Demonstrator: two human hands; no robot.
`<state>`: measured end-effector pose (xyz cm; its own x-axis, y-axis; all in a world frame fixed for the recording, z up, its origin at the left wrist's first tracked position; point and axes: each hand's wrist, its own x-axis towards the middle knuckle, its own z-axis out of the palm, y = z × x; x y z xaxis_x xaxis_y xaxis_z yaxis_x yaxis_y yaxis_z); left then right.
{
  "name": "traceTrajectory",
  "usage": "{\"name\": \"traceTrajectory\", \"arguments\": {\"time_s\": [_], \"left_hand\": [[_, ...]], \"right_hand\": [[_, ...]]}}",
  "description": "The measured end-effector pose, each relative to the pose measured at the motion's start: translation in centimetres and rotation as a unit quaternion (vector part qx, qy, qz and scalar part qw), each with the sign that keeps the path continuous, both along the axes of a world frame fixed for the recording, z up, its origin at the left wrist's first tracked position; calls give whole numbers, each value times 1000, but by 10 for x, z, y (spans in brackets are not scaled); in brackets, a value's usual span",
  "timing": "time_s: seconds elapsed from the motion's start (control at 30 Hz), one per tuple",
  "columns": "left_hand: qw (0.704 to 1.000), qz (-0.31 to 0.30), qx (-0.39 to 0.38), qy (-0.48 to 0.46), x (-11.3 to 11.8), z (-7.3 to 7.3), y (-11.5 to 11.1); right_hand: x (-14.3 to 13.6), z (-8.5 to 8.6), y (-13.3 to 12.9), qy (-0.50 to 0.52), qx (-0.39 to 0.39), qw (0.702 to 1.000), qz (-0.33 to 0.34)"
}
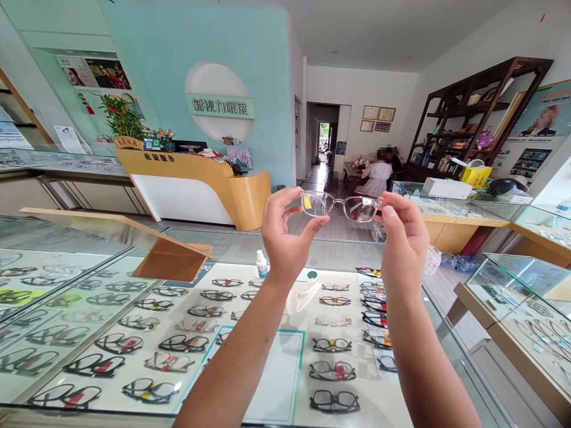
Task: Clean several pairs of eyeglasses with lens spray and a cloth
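Observation:
A pair of clear-framed eyeglasses is held up in the air above the glass display counter, lenses facing me. A small yellow sticker is on its left lens. My left hand pinches the left side of the frame, thumb below and fingers above. My right hand grips the right side, its fingers bent round the frame's edge and partly hiding the temple. Below my hands, a white cleaning cloth and a small white spray bottle rest on the counter.
Rows of eyeglasses lie in the glass display counter. A tilted brown board or mirror stand stands at left. Farther back are a wooden cashier desk, a second display case at right and a seated person.

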<state>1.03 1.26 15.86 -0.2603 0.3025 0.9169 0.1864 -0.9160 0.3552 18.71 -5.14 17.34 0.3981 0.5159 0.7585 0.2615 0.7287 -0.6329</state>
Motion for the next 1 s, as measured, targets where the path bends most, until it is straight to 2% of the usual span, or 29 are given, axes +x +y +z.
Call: {"name": "traceTrajectory", "arguments": {"time_s": [0.17,0.43,0.63,0.8,0.9,1.0], "left_hand": [[1000,5,3,17,2,-1,0],[999,-30,1,20,2,-4,1],[999,-22,-24,32,3,-4,2],[998,-45,-23,23,4,-4,2],[998,-45,-34,26,4,-5,4],[998,-40,-35,43,0,-4,6]], "right_hand": [[8,-3,11,49,-53,996,50],[6,0,8,70,-32,992,104],[2,5,3,70,-35,990,119],[-1,7,3,101,-31,982,155],[0,5,5,83,-29,985,151],[8,3,6,49,-27,992,110]]}}
